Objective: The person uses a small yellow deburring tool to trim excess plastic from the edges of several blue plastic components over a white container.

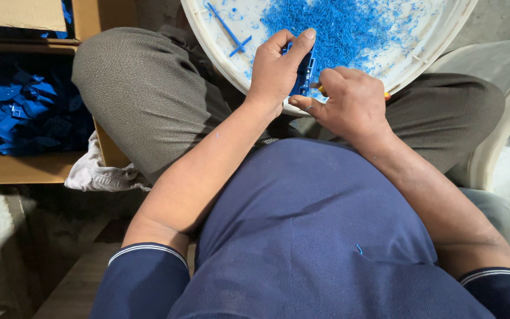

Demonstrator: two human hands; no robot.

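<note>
My left hand (275, 74) grips a small blue plastic part (304, 74) upright over the near rim of a round white tub (211, 38). My right hand (352, 103) is closed around a tool with a yellow and red handle (386, 95); its working end is hidden against the blue part. Both hands meet above my lap, between my bent knees. A heap of blue plastic shavings (334, 26) covers the tub's floor, and a thin blue cross-shaped strip (229, 31) lies at its left side.
A cardboard box (25, 168) at the left holds several blue plastic parts (22, 115). A pale cloth (98, 171) lies by my left thigh. A white curved plastic object (506, 118) stands at the right. The floor below is wooden.
</note>
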